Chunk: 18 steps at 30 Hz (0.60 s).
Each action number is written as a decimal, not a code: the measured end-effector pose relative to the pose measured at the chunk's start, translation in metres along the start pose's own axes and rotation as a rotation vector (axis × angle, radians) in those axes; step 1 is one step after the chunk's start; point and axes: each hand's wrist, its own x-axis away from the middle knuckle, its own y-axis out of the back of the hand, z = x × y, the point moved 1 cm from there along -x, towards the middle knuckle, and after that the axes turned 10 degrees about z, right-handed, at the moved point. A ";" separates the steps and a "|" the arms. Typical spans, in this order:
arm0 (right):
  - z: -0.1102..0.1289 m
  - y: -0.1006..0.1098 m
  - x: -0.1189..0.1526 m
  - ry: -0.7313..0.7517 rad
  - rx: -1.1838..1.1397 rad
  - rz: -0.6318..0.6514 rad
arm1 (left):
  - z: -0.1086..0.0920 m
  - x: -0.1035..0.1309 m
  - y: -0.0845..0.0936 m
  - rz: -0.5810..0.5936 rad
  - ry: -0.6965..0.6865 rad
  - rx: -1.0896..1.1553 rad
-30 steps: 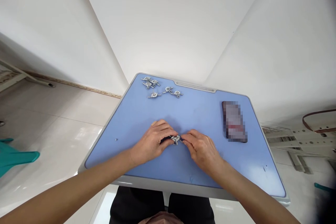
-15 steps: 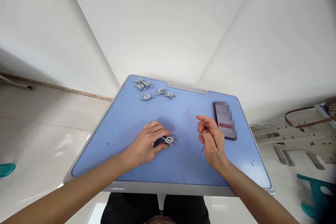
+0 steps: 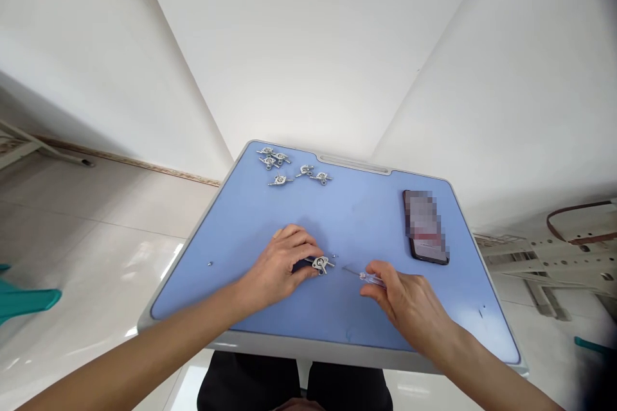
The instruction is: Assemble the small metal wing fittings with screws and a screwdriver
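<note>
Near the middle of the blue tabletop point(image 3: 231, 295), my left hand point(image 3: 277, 266) grips a small metal valve-like fitting point(image 3: 320, 264) between thumb and fingers. The fitting has an oval flange and thin pipe ends, and it rests on or just above the table. My right hand point(image 3: 409, 295) is closed around the clear handle of a small screwdriver point(image 3: 370, 279). Its thin shaft points left toward the fitting, with a gap between them. A tiny metal piece point(image 3: 334, 256), perhaps a screw, lies just beyond the fitting.
Several similar metal fittings point(image 3: 280, 180) lie at the far left of the table. A phone point(image 3: 428, 231) lies on the right. Another tiny metal piece point(image 3: 209, 264) sits near the left edge, and small dark bits point(image 3: 481, 312) lie near the right edge. A white wall point(image 3: 313, 45) stands behind.
My right hand has turned, and the screwdriver, mostly hidden before, now points left toward the fitting. My left hand keeps its grip. The whole view has shifted slightly.
</note>
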 end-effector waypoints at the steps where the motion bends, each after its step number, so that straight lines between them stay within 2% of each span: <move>1: 0.000 0.004 -0.002 -0.058 -0.036 0.017 | 0.000 0.000 0.000 0.002 0.003 0.004; 6: 0.006 0.024 -0.020 -0.255 -0.428 0.066 | -0.002 -0.001 0.001 0.018 0.026 0.010; 9: 0.011 0.026 -0.031 -0.249 -0.593 0.003 | -0.003 -0.001 0.002 0.011 0.036 0.015; 13: 0.015 0.015 -0.040 -0.079 -0.500 -0.099 | -0.003 -0.001 0.001 -0.015 0.039 0.023; 16: 0.015 0.007 -0.043 0.021 -0.365 -0.102 | -0.003 -0.001 0.001 -0.027 0.033 0.027; 18: 0.014 0.004 -0.043 0.037 -0.331 -0.097 | -0.003 -0.001 0.001 -0.030 0.032 0.030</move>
